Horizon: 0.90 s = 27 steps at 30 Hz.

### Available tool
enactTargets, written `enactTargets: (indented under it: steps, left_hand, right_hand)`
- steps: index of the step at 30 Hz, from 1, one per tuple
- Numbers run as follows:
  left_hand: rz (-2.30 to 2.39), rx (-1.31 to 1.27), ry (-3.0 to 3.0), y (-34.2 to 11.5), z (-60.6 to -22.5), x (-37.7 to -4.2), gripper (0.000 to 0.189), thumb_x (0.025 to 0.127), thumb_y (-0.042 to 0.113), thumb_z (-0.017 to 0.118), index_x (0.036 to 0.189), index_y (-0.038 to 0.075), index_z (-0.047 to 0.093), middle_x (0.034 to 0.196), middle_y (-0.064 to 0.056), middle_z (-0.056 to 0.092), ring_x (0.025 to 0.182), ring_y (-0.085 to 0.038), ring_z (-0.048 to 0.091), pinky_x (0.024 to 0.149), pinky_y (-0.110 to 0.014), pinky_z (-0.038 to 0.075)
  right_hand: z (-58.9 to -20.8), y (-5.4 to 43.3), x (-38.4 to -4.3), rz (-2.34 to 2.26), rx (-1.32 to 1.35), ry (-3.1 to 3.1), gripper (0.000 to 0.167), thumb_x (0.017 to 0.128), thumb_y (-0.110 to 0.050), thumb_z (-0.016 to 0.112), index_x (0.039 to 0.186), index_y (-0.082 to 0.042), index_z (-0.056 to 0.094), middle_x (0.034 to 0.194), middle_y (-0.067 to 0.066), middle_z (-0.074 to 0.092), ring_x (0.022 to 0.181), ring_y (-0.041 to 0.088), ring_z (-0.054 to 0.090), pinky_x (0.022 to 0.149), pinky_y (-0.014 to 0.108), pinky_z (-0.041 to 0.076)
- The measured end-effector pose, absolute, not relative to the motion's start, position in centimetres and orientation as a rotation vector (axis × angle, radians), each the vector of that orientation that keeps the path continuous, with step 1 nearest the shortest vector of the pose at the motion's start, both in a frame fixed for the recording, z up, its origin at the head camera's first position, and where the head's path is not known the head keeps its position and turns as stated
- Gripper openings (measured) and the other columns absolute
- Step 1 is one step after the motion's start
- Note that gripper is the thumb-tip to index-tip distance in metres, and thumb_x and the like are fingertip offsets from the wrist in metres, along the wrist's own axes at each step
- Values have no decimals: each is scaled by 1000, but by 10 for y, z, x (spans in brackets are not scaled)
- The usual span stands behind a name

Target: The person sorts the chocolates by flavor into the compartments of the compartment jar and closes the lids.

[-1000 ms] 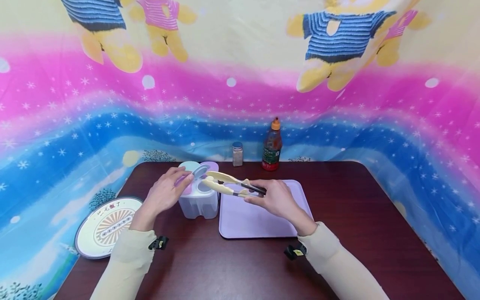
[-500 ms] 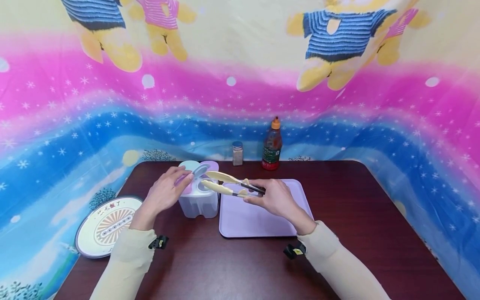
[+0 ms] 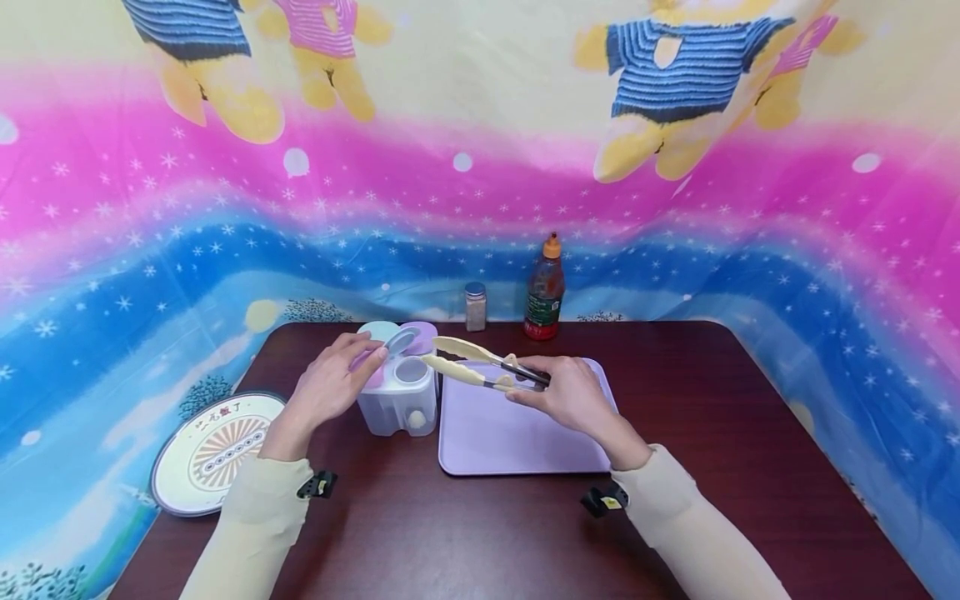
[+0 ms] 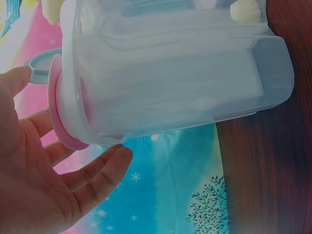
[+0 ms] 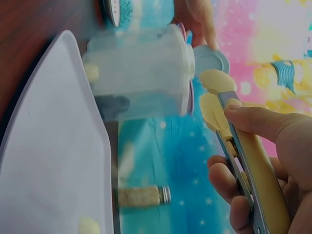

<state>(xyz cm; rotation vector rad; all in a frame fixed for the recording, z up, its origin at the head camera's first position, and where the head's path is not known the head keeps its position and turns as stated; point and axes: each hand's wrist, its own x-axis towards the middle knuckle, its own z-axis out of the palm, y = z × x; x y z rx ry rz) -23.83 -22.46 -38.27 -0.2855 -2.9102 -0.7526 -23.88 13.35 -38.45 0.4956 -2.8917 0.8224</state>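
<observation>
Held cream tongs (image 3: 457, 372) in the curled right grip (image 3: 567, 392) above the lavender tray (image 3: 517, 433), near the white container (image 3: 392, 413) at left; with spread left grip (image 3: 330, 379), touched its raised blue lid (image 3: 403, 338) by the thumb (image 4: 17, 80).

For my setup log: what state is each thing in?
Grey-blue lid: raised
Mint lid: closed
Purple lid: closed
Pink lid: looks closed, partly hidden
Pale piece: inside container
Tongs: open, gripped by right hand
Small jar: upright, capped
Sauce bottle: upright
Patterned plate: face up
Tray: lying flat
</observation>
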Motion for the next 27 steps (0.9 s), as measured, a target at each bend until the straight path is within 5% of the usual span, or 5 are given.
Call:
enactTargets:
  steps: [27]
  left_hand:
    - [-764,-278,-2920,-226,-383,-238,66,102,62,33,141,14,57,157,-14,40,143,-42,39,110,-67,35]
  right_hand:
    - [-423,207,-242,661,287,-2966,61,77,-48,83,130,-20,69,106,9,74,76,17,56,60,29,36]
